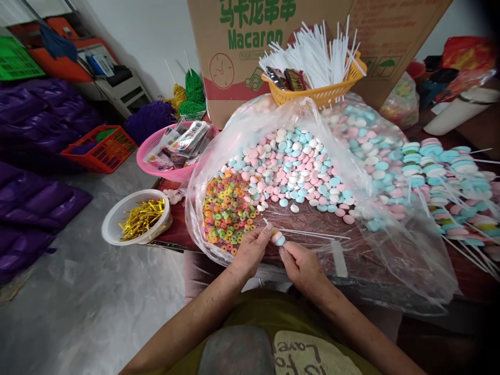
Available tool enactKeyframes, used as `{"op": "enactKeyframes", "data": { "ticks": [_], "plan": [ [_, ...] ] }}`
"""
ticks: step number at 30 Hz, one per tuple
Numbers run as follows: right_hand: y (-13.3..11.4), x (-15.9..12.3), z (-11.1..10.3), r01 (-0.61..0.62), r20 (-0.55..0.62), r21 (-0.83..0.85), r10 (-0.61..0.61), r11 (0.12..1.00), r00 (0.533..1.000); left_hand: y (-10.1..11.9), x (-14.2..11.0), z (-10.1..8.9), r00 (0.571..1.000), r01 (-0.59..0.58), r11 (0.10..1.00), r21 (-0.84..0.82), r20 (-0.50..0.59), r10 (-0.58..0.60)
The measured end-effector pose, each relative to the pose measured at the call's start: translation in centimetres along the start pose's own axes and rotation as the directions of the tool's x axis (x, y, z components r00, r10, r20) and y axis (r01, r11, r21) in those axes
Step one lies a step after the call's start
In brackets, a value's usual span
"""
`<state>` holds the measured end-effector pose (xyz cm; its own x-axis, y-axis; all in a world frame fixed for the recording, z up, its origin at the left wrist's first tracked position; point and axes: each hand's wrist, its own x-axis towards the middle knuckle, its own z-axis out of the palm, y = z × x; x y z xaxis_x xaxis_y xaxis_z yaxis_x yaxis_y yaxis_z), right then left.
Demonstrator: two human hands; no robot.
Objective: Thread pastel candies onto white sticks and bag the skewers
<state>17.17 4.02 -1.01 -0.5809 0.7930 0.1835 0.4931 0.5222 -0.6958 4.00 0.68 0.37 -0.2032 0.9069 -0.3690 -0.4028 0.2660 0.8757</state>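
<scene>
Just above the table's front edge, my left hand (253, 251) and my right hand (301, 263) meet at a short candy skewer (277, 237) with an orange-yellow ring, a pink piece and a light-blue disc. My left thumb and fingers pinch it where a white stick tip pokes out. My right fingertips are closed on the blue disc at its lower end. Thin white sticks (316, 234) lie on the plastic just beyond. Left of them is a heap of colourful candy rings (226, 208); behind spread pink, white and blue candy discs (297, 166).
A clear plastic bag (390, 260) spreads under the candy. Finished skewers (449, 182) pile up at right. A yellow basket (316, 95) of white sticks stands behind. At left are a pink basket (144, 165) of packets and a tub (109, 229) of gold twist ties.
</scene>
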Motion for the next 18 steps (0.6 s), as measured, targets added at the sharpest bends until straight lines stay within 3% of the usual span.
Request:
{"op": "enactKeyframes", "data": {
  "ticks": [2,4,6,10,13,15,18],
  "plan": [
    [0.0,-0.1,-0.1,-0.054,-0.012,0.034,0.054,0.998,0.998,0.0,0.4,0.7,0.996,-0.084,0.976,0.199,-0.023,0.091],
    [0.5,0.3,-0.5,-0.118,-0.056,0.031,0.12,0.992,0.991,0.4,1.2,1.4,0.983,-0.173,0.87,0.462,0.026,0.182],
    [1.7,1.4,-1.3,-0.18,-0.118,0.012,0.18,0.984,0.977,1.3,2.7,2.0,0.973,-0.224,0.755,0.616,0.095,0.211],
    [5.0,5.7,-3.7,-0.272,-0.213,-0.016,0.263,0.962,0.941,3.5,7.5,3.3,0.968,-0.225,0.626,0.746,0.096,0.233],
    [6.5,8.6,-4.5,-0.27,-0.149,-0.003,0.267,0.963,0.952,4.1,10.5,4.0,0.971,-0.193,0.552,0.811,0.078,0.225],
    [6.9,9.1,-4.5,-0.25,-0.089,0.028,0.251,0.968,0.964,4.1,11.0,3.7,0.976,-0.18,0.547,0.818,0.078,0.204],
    [6.5,7.7,-4.6,-0.256,-0.055,0.103,0.263,0.961,0.963,3.9,9.4,2.3,0.985,-0.15,0.599,0.787,0.066,0.16]
  ]
}}
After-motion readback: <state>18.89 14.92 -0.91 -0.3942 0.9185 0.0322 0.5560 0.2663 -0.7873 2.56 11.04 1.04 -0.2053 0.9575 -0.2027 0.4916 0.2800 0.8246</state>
